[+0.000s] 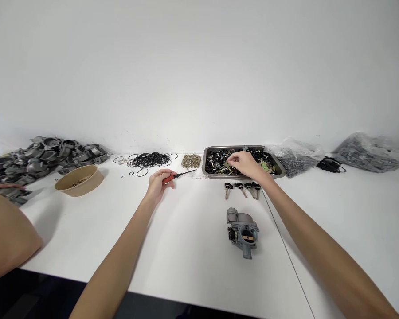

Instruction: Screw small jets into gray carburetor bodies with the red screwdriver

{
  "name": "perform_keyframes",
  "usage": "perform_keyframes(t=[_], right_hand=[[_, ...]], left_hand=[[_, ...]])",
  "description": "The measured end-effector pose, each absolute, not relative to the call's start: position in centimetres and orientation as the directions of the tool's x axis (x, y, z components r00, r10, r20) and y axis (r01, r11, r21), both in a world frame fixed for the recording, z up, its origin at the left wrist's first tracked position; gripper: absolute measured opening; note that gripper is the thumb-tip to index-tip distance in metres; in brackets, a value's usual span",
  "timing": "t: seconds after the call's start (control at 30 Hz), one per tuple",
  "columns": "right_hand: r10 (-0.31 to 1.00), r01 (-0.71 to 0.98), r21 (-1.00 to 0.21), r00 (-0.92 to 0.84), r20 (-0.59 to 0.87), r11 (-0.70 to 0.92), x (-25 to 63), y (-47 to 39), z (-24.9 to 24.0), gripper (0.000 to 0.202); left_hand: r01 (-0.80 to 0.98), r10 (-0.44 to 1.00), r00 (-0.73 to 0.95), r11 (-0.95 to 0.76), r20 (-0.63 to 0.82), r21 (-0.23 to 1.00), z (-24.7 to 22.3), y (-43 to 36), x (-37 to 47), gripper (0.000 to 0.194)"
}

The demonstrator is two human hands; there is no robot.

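Now our left hand (159,182) grips a red screwdriver (168,178), maybe to keep it ready. Our right hand (242,162) has its fingertips close together over a tray (204,168) by the worktop's (186,248) back edge; we can't tell what they hold. Black-topped pins (240,186) sit near, likely for easy reach. We count four pins, and one grey carburetor (240,225) between them and the front edge.

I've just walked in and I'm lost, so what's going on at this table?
A person holds a red-handled tool in the left hand. The right hand is over a metal tray of small parts; whether it grips one is unclear. Four black-topped parts lie before the tray, with a grey metal housing nearer the person. At far left, a co-worker's hand is beside grey castings.
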State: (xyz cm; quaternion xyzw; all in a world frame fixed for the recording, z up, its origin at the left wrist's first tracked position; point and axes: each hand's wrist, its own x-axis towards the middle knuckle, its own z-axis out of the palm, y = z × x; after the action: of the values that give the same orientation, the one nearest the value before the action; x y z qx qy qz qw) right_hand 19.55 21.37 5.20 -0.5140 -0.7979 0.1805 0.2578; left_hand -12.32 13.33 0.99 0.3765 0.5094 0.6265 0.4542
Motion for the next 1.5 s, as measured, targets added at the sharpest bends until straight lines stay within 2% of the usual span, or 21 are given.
perform_keyframes(t=[0.2, 0.4, 0.53, 0.63, 0.87, 1.13, 1.37, 1.5], right_hand=[[0.844, 0.492, -0.717, -0.472, 0.257, 0.493, 20.1, 17.6, 8.6, 0.019], [0.849, 0.31, -0.903, -0.519, 0.101, 0.298, 22.1, 12.4, 8.0, 0.017], [0.832, 0.129, -0.976, -0.549, 0.076, 0.174, 23.3, 9.8, 6.3, 0.02], [0.841, 0.091, -0.989, -0.538, 0.049, 0.115, 23.9, 9.1, 5.0, 0.021], [0.819, 0.15, -0.978, -0.572, 0.033, 0.145, 24.4, 8.9, 3.7, 0.025], [0.828, -0.045, -0.984, -0.535, 0.169, 0.173, 24.4, 9.0, 2.9, 0.015], [0.838, 0.0, -0.995, -0.54, 0.082, 0.097, 24.7, 8.9, 2.8, 0.026], [0.833, -0.022, -0.999, -0.552, 0.035, 0.027, 24.7, 8.6, 3.0, 0.02]], left_hand=[[-0.176, 0.952, -0.306, -0.072, 0.015, 0.982, 1.1, 13.3, -12.4, 0.019], [-0.181, 0.95, -0.313, -0.08, 0.02, 0.98, 1.2, 13.3, -12.3, 0.018], [-0.19, 0.951, -0.308, -0.084, 0.022, 0.978, 1.2, 13.4, -12.3, 0.016], [-0.185, 0.953, -0.302, -0.081, 0.022, 0.979, 1.2, 13.4, -12.2, 0.016], [-0.163, 0.956, -0.295, -0.067, 0.016, 0.984, 1.2, 13.5, -12.2, 0.016], [-0.164, 0.961, -0.276, -0.061, 0.013, 0.985, 0.9, 13.8, -12.6, 0.016], [-0.173, 0.965, -0.26, -0.056, 0.009, 0.983, 0.9, 13.9, -12.8, 0.012], [-0.177, 0.966, -0.26, -0.054, 0.007, 0.983, 1.0, 13.9, -12.7, 0.01]])
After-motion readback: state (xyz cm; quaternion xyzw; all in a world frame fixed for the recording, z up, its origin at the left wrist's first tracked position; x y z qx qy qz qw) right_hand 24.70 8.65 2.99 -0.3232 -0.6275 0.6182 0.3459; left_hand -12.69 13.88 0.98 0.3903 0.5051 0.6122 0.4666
